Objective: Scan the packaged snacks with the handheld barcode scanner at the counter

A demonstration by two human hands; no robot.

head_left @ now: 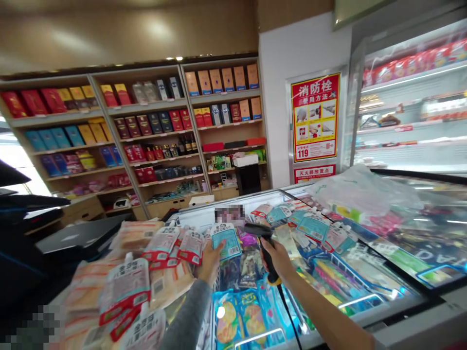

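My left hand [210,260] grips a blue-and-white spouted pouch [226,241] by its lower left edge, with its printed side and barcode facing me. In my right hand [279,257] is a black barcode scanner [268,248], its head tilted toward the pouch and its cord hanging down. The scanner's head and the pouch are a short gap apart. Left of my left hand, several red-and-white pouches [126,287] lie on packs of pale, flat food in clear wrap [175,284]. More blue pouches [313,225] lie on the glass to the right of the scanner.
Beneath my hands is a glass-topped freezer [386,308] with packaged frozen goods inside. A clear plastic bag [359,192] rests on its right side. A dark laptop-like device [82,233] stands at left. Stocked shelves [153,104] and a lit display fridge [412,107] stand behind.
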